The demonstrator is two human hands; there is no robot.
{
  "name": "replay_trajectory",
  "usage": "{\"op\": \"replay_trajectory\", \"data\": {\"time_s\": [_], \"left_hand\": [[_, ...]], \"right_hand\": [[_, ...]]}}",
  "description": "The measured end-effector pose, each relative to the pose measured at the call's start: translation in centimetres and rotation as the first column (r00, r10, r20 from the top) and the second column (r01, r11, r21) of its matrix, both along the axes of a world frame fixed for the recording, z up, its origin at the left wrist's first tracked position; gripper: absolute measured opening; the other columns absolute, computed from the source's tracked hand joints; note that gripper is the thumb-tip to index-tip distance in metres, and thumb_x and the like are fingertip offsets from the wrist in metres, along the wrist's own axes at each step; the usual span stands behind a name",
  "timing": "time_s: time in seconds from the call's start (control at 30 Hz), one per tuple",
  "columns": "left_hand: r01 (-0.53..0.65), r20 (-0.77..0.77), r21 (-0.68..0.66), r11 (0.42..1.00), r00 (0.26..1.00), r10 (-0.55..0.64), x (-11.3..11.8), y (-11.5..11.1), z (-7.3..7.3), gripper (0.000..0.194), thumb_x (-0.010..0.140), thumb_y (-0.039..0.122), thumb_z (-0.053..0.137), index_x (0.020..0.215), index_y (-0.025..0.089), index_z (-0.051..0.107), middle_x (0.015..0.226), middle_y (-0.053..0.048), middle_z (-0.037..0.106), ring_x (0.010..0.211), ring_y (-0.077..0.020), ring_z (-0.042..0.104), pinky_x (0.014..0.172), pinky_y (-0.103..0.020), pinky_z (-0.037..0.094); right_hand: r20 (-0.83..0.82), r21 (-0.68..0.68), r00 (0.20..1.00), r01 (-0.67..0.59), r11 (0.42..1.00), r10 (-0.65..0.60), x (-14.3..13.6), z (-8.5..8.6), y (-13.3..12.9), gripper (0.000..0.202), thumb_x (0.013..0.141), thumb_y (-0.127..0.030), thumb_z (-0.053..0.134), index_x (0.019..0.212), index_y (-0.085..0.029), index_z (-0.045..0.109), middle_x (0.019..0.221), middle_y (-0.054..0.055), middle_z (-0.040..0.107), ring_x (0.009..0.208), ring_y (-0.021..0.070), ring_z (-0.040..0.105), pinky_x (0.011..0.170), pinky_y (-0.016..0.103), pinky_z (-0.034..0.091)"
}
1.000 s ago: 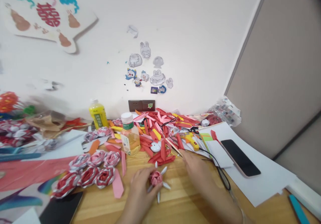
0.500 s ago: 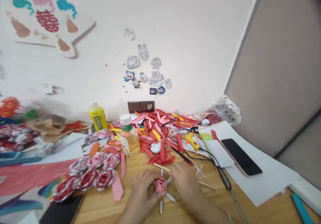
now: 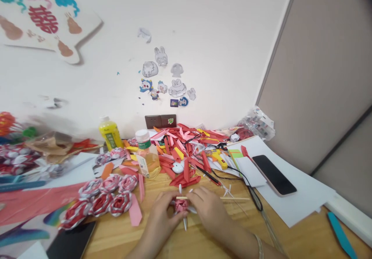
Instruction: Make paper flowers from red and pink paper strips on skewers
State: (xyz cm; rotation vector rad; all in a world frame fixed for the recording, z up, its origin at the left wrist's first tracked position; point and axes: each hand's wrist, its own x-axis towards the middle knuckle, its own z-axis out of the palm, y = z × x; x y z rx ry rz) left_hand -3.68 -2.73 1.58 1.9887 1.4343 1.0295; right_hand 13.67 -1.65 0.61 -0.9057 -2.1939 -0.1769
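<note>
My left hand (image 3: 166,211) is closed around the left side of a small pink folded-paper flower (image 3: 181,205), thumb at its front edge. Pale paper strips stick out from under the flower, one toward me and one away. In my right hand (image 3: 207,208) is a thin wooden stick (image 3: 236,199), held nearly level. Its left end lies across the top of the flower, and the rest runs under my fingers and out to the right. My right fingertips hide part of the flower's right side.
Finished red-and-white paper flowers (image 3: 101,203) sit at left, beside a dark phone (image 3: 71,241). Behind my hands stand a drink bottle (image 3: 148,160) and a pile of folded paper strips (image 3: 186,146). A yellow glue gun (image 3: 219,158) and another phone (image 3: 274,174) lie right.
The stick has swung level, and its left end has come down onto the flower. My right hand has moved slightly closer to the flower. The camera view has shifted a little.
</note>
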Motion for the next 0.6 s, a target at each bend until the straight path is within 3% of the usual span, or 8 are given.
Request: {"op": "replay_trajectory", "data": {"time_s": [0.1, 0.3, 0.4, 0.6], "left_hand": [[0.016, -0.04, 0.066, 0.998, 0.999, -0.014, 0.1, -0.3, 0.3, 0.028, 0.063, 0.018, 0.074, 0.09, 0.018, 0.066, 0.086, -0.006, 0.067, 0.083, -0.0241, 0.061, 0.074, -0.036, 0.048], [0.046, -0.165, 0.288, 0.957, 0.986, 0.003, 0.6, -1.1, 0.6, 0.023, 0.067, 0.017, 0.072, 0.088, 0.018, 0.062, 0.078, -0.005, 0.064, 0.074, -0.0228, 0.058, 0.064, -0.033, 0.047], [0.073, -0.193, 0.375, 0.924, 0.981, 0.001, 0.6, -1.2, 0.4, 0.021, 0.07, 0.016, 0.069, 0.089, 0.018, 0.06, 0.077, -0.005, 0.064, 0.072, -0.0218, 0.058, 0.061, -0.032, 0.048], [0.111, -0.196, 0.447, 0.888, 0.98, -0.024, 0.4, -1.4, -0.1, 0.036, 0.069, 0.004, 0.063, 0.102, 0.018, 0.056, 0.089, -0.006, 0.066, 0.081, -0.0206, 0.062, 0.069, -0.032, 0.052]], "right_hand": [[0.048, 0.005, 0.999, -0.021, 1.0, 0.021, 0.0, 0.4, -0.4, 0.02, 0.095, -0.024, 0.043, 0.099, -0.018, 0.061, 0.074, 0.002, 0.06, 0.066, 0.0167, 0.051, 0.055, 0.028, 0.033], [0.082, 0.085, 0.992, -0.103, 0.991, 0.096, 0.3, 0.7, -0.5, 0.024, 0.096, -0.02, 0.038, 0.102, -0.014, 0.061, 0.081, 0.005, 0.062, 0.073, 0.0166, 0.053, 0.06, 0.028, 0.037], [0.088, 0.083, 0.99, -0.113, 0.99, 0.106, 0.4, 1.1, -0.6, 0.02, 0.095, -0.02, 0.042, 0.097, -0.015, 0.062, 0.079, 0.005, 0.062, 0.072, 0.016, 0.054, 0.06, 0.027, 0.038], [0.004, 0.094, 0.994, -0.106, 0.99, 0.106, 0.2, 2.7, -1.3, 0.024, 0.095, -0.025, 0.043, 0.085, -0.016, 0.063, 0.07, 0.004, 0.06, 0.067, 0.0151, 0.053, 0.058, 0.025, 0.037]]}}
